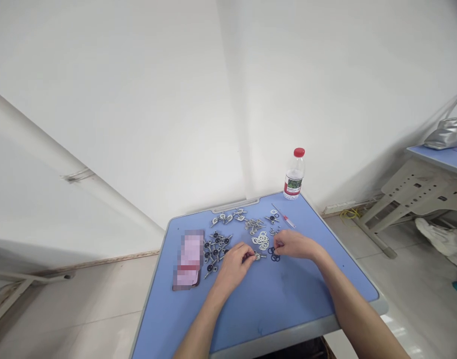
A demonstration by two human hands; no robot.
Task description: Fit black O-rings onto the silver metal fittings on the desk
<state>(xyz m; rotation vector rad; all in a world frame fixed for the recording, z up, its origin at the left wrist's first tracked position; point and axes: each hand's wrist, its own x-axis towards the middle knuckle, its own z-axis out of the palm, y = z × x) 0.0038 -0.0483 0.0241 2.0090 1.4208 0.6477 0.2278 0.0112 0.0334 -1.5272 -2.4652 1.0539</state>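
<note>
My left hand (pixel 234 263) is closed, thumb and fingertips pinching a small metal fitting (pixel 259 257) with a short stem that points right, low over the desk. My right hand (pixel 291 244) is closed in a pinch beside a small pile of black rubber rings (pixel 275 258); what its fingertips hold, if anything, is hidden. Between and beyond the hands lie flat whitish gaskets (pixel 263 241) and several small steel balls (pixel 275 231). Metal pins (pixel 253 225) form a heap behind the gaskets. Left of my left hand are several fittings with black centres (pixel 215 252).
A pixelated pinkish phone-shaped object (pixel 189 259) lies on the left of the blue desk (pixel 273 309). More metal fittings (pixel 228 217) sit along the back. A red-and-clear thin tool (pixel 288 221) and a red-capped water bottle (pixel 294 177) are at the back right, near the wall.
</note>
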